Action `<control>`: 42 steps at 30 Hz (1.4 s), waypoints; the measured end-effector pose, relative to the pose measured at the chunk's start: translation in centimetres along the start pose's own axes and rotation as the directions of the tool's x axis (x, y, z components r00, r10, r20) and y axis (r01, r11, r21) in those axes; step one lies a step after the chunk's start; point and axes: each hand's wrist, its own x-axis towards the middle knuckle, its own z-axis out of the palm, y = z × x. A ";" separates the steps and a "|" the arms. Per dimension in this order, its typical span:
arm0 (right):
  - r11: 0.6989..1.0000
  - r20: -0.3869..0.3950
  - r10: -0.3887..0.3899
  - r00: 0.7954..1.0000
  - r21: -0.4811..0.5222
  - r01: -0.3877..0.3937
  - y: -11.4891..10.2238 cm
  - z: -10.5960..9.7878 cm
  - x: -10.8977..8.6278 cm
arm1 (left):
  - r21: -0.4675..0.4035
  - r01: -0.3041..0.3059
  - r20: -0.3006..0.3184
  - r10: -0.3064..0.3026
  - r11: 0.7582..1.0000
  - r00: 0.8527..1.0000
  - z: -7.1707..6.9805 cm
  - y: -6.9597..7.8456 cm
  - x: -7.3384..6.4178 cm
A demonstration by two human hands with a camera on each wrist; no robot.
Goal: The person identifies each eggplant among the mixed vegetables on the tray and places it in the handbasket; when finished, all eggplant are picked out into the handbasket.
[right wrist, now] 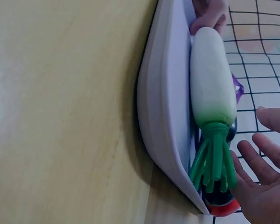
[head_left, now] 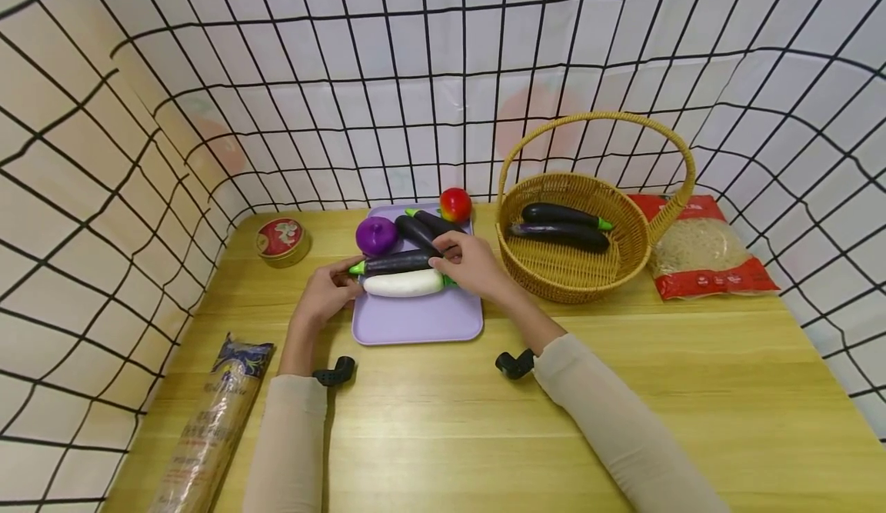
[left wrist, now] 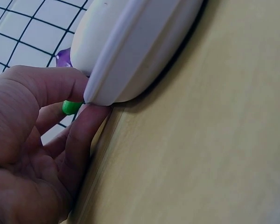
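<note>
A lilac tray [head_left: 417, 327] holds a white radish [head_left: 403, 284] with green leaf stalks, several dark eggplants [head_left: 400, 261], a purple onion [head_left: 377, 236] and a red round fruit [head_left: 455, 205] at the back. At the tray's left side, my left hand [head_left: 327, 291] pinches the rim between thumb and finger, as the left wrist view shows. The green tip of the front eggplant is close to that hand. Over the right end of the radish and front eggplant is my right hand [head_left: 474, 265]. Its fingers [right wrist: 266, 158] are spread beside the radish's leaf stalks [right wrist: 216, 161], holding nothing.
Right of the tray stands a wicker basket [head_left: 511, 255] with a tall handle and two eggplants [head_left: 564, 214] inside. A red and clear packet [head_left: 702, 248] lies beyond it. A round tin [head_left: 282, 241] stands at left, a long clear package [head_left: 208, 432] nearer. Grid-patterned cloth surrounds the table.
</note>
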 end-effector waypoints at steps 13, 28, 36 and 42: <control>0.980 0.032 0.002 0.999 -0.198 0.005 -0.3 1.0 1.1 | -0.005 -0.009 0.001 0.009 1.000 1.000 -0.1 0.1 0.0; 0.909 0.142 0.015 0.990 -0.415 0.046 -1.2 1.5 2.0 | -0.011 -0.019 -0.007 0.019 1.000 1.000 0.0 0.0 0.0; 0.914 0.170 0.000 0.985 -0.400 0.069 -1.6 0.7 1.5 | -0.025 -0.007 -0.011 0.007 1.000 1.000 0.1 0.3 0.0; 0.919 0.155 0.010 0.988 -0.390 0.052 -2.1 -0.6 0.3 | -0.027 -0.005 -0.013 0.004 1.000 1.000 0.1 0.3 0.0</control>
